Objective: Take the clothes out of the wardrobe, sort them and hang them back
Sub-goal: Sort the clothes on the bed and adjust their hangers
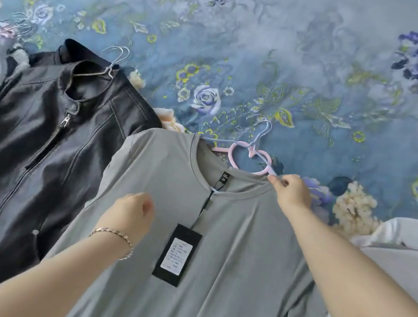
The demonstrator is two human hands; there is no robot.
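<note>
One blue hanger in right hand

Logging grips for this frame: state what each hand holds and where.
Right hand pinches the blue hanger on its arm, at the grey T-shirt collar. Left hand is curled over the shirt's chest; any hold cannot be told.

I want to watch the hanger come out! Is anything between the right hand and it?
Nothing visible is. The right hand pinches the pink-and-blue hanger at the collar of the gray T-shirt. The black hang tag lies lower on the shirt's front, and the black leather jacket lies to the left.
</note>
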